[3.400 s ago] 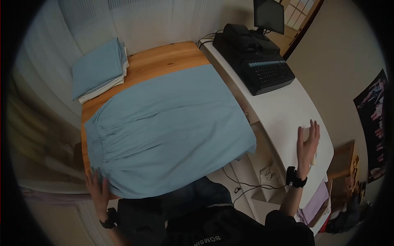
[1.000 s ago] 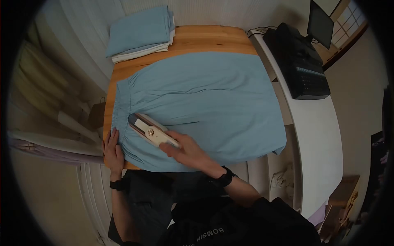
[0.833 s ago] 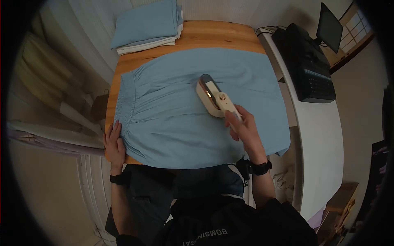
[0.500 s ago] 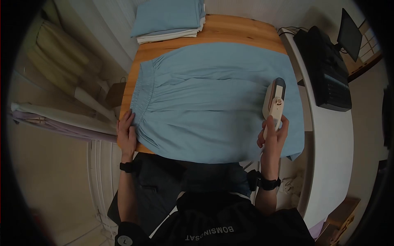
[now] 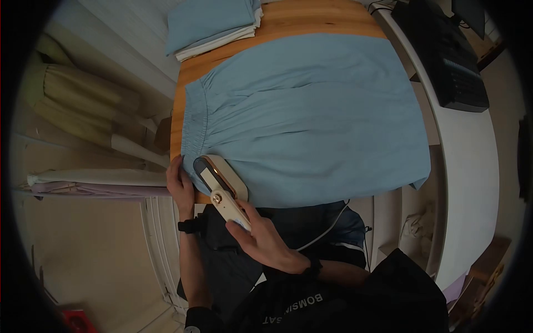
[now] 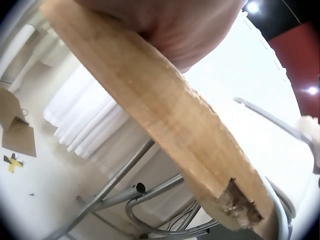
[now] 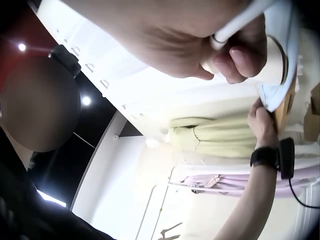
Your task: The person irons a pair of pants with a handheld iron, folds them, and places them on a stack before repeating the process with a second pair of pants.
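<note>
Writing: shirt print "BOMSIN SAT", upside down, partly cut off.

L to R: cream curtains; left hand flat on near-left corner of wooden table, fingers straight, pressing the garment's gathered waistband edge; holds nothing. Wrist view shows only palm on raw wood edge.

Handheld iron, cream plastic w/ dark glossy top, sits on near-left corner of blue garment. Right hand wrapped round its handle, fingers curled tight.

Vs 0.5 s ago: iron was at garment's right edge, now back at left by waistband; left hand same spot.

Garment: smooth matte cloth, spread flat, elastic waist puckered. Folded blue/white stack at far corner. Black keyboard unit on white counter, right.
</note>
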The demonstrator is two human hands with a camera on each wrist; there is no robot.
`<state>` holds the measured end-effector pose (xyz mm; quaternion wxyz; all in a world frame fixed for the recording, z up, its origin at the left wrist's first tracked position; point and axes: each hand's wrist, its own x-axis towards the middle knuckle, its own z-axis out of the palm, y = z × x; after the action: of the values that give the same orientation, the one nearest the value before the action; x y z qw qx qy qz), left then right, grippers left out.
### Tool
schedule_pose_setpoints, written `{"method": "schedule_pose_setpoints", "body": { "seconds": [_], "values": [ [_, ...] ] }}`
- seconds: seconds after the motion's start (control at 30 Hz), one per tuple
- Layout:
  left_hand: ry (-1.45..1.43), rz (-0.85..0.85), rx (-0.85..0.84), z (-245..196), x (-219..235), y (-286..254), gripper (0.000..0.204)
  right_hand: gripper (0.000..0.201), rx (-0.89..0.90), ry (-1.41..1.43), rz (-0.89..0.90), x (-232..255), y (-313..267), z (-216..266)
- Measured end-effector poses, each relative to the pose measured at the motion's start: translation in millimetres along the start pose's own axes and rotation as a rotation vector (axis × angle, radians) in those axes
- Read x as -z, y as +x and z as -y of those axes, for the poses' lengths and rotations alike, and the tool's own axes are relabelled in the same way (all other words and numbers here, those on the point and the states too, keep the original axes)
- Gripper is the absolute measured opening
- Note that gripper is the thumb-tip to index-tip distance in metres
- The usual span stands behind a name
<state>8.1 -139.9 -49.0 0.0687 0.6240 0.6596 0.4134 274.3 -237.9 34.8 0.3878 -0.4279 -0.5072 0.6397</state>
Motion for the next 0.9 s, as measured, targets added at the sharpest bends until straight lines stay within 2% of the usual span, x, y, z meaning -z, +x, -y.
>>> {"method": "schedule_pose_setpoints", "body": {
  "seconds": [0.03, 0.07, 0.13, 0.23, 0.3, 0.4, 0.43, 0.5, 0.53, 0.57, 0.6, 0.63, 0.67, 0.7, 0.8, 0.83, 0.87, 0.9],
  "values": [
    [0.055, 0.025, -0.002, -1, 0, 1, 0.039, 0.054, -0.089, 0.005, 0.027, 26, -4, 10],
    [0.042, 0.027, -0.005, -4, -1, 3, 0.039, 0.056, -0.033, 0.045, -0.024, 47, -12, 10],
    [0.179, 0.049, -0.006, -11, -1, 4, 0.042, 0.053, -0.135, 0.072, -0.105, 101, -33, 27],
    [0.217, 0.077, -0.008, -12, 0, 6, 0.045, 0.050, -0.304, 0.161, -0.240, 174, -73, 55],
    [0.214, 0.087, -0.009, -12, 0, 7, 0.051, 0.050, -0.341, 0.197, -0.360, 202, -96, 62],
    [0.437, 0.213, -0.009, -18, 3, 19, 0.061, 0.051, -0.294, 0.207, -0.455, 223, -121, 62],
    [0.428, 0.210, -0.025, -31, 1, 28, 0.061, 0.050, -0.278, 0.179, -0.463, 224, -129, 60],
    [0.459, 0.172, -0.234, -59, -4, 42, 0.051, 0.049, -0.273, 0.135, -0.488, 218, -140, 58],
    [0.451, 0.167, -0.234, -72, -14, 50, 0.051, 0.048, -0.279, 0.120, -0.504, 212, -140, 58],
    [0.330, 0.278, -0.241, -87, -28, 61, 0.047, 0.047, -0.213, 0.064, -0.451, 208, -141, 55],
    [0.207, 0.390, -0.253, -100, -38, 67, 0.045, 0.047, -0.229, 0.009, -0.421, 200, -135, 60],
    [0.201, 0.388, -0.267, -110, -50, 67, 0.045, 0.047, -0.244, -0.043, -0.395, 188, -126, 65],
    [0.328, 0.518, -0.080, -116, -64, 68, 0.051, 0.049, -0.255, -0.115, -0.339, 179, -116, 64],
    [0.455, 0.643, 0.108, -119, -79, 70, 0.058, 0.050, -0.165, -0.103, -0.323, 165, -103, 56],
    [0.575, 0.566, -0.047, -80, -92, 64, 0.063, 0.053, 0.099, -0.098, -0.320, 106, -55, 22],
    [0.586, 0.576, -0.063, -76, -88, 69, 0.063, 0.055, 0.041, -0.125, -0.255, 93, -42, 25],
    [0.365, 0.557, -0.052, -72, -82, 72, 0.065, 0.056, -0.024, -0.146, -0.184, 80, -30, 27],
    [0.141, 0.533, -0.030, -65, -74, 72, 0.066, 0.056, 0.099, -0.122, -0.218, 64, -16, 17]
  ]
}}
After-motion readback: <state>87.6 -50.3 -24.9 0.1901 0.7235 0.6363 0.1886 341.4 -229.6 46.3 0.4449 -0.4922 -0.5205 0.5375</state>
